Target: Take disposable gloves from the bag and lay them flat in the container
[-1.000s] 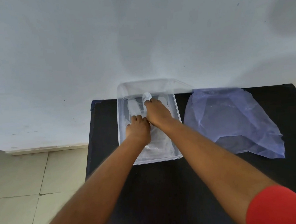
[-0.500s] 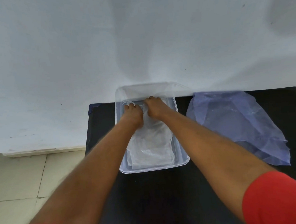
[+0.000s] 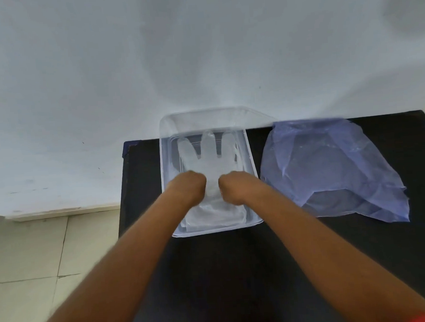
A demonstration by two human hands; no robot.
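From the head view, one clear glove (image 3: 207, 161) lies spread inside the one container (image 3: 253, 175) on the worktop (image 3: 238, 271). Left hand (image 3: 189, 188) and right hand (image 3: 234, 188) rest curled on its palm; whether they grip, I cannot tell. Best to smooth outward gently. One blue bag (image 3: 331, 168) lies right of the container.

Materials and finishes at the work surface

Container (image 3: 253, 180): clear, glossy rigid plastic. Glove (image 3: 212, 160): thin translucent plastic film, smooth with slight wrinkles. Bag (image 3: 331, 168): thin bluish translucent plastic film, creased, faint sheen. Table (image 3: 238, 271): black, matt, smooth. Wall (image 3: 199, 49): white, matt. Floor (image 3: 26, 259): pale tiles, smooth.
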